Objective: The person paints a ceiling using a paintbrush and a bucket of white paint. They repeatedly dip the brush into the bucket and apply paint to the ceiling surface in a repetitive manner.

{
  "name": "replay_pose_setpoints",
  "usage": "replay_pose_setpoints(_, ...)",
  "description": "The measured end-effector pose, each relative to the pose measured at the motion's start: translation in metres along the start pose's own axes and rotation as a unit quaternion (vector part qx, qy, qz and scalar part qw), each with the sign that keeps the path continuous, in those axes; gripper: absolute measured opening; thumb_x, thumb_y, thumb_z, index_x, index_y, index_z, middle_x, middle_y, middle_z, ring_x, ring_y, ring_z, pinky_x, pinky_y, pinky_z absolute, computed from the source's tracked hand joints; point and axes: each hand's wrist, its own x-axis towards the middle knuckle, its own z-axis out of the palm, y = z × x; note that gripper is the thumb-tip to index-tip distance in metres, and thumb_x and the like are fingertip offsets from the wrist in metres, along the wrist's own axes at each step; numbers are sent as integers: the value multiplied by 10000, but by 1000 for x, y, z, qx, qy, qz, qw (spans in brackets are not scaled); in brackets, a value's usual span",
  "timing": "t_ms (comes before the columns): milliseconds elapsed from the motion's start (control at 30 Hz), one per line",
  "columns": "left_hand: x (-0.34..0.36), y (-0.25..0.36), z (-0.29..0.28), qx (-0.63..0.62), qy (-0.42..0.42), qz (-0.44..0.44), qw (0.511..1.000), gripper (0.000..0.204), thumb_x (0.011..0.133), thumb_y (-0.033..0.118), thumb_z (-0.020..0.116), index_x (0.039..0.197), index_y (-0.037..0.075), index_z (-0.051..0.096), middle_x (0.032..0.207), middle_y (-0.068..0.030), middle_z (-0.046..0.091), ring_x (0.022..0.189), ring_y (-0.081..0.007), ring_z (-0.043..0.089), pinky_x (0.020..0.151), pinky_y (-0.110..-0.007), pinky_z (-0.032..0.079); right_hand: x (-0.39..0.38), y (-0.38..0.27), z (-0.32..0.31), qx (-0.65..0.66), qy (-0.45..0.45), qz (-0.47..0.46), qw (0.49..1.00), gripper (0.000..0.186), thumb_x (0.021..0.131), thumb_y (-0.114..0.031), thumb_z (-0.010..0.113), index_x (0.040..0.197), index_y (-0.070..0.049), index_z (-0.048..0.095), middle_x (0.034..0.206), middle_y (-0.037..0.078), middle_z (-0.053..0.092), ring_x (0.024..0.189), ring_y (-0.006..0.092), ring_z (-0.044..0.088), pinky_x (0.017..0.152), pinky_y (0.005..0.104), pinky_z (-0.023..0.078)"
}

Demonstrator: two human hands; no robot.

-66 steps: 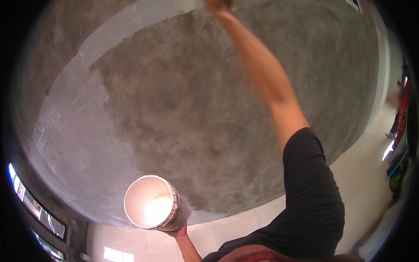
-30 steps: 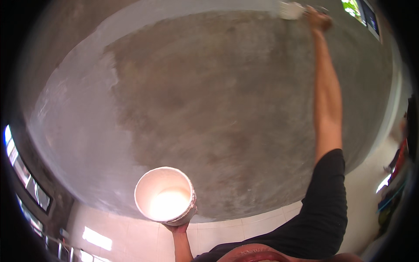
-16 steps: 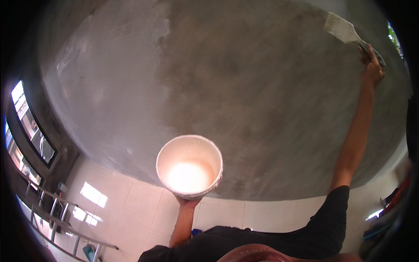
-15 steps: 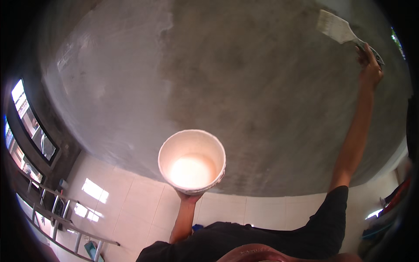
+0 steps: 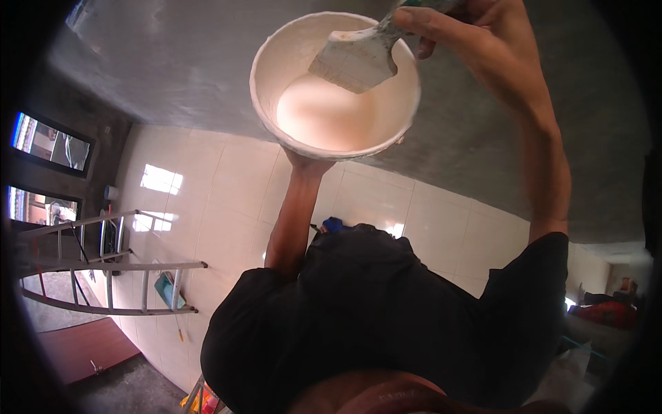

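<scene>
My left hand [image 5: 308, 163] holds up a white bucket [image 5: 270, 81] from below; pale paint lies inside it. My right hand [image 5: 476, 38] grips a wide paintbrush [image 5: 355, 58] by the handle. The brush's bristles, coated with pale paint, hang inside the bucket just above the paint. Behind both is a grey cement ceiling [image 5: 172, 62], seen from below. My black-sleeved arms and shoulders fill the lower middle of the view.
A white tiled wall [image 5: 221, 200] meets the ceiling. A metal ladder [image 5: 103, 265] leans at the left, near two windows [image 5: 48, 141]. Cluttered items lie at the far right [image 5: 607, 310] and coloured objects at the bottom [image 5: 196, 400].
My right hand has come down from the ceiling and brought the brush into the bucket. The view has swung from the ceiling toward the wall, and the bucket is much nearer.
</scene>
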Motion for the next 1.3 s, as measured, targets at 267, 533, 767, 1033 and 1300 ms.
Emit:
replay_pose_setpoints(267,-2,-11,-29,-96,-34,-43,994,804,967,450,676,1570,98,280,1522,-124,456,1350,-251,515,1120,-447,480,30,10,49,-289,-179,7,940,205,783,-109,736,683,57,669,557,172,618,500,197,582,496,380,442)
replay_pose_setpoints(533,1,0,-35,-195,31,-50,979,918,957,811,301,1600,159,242,1579,-99,361,1416,-264,418,1161,-496,411,26,42,80,-317,-231,-31,919,214,766,-122,753,680,48,656,604,247,601,510,350,577,546,484,463)
replay_pose_setpoints(767,-12,14,-28,-515,22,-208,831,1057,829,962,233,1600,240,287,1624,-78,324,1465,-319,368,1154,-563,400,32,22,59,-311,-229,-63,920,253,796,-125,769,677,63,649,564,236,555,479,272,602,485,431,420)
replay_pose_setpoints(1033,-10,10,-30,-546,60,-287,785,949,836,872,351,1588,293,330,1642,-31,317,1484,-323,351,1130,-603,400,6,51,55,-342,-91,-353,866,231,750,-84,853,963,-70,763,826,112,750,635,223,706,546,336,521)
replay_pose_setpoints(1300,-10,6,-25,-565,52,-281,774,972,811,883,378,1583,295,348,1638,-53,333,1482,-349,348,1132,-645,367,1,42,31,-207,6,-218,954,184,812,-172,831,941,-47,789,768,81,759,621,155,713,540,290,518)
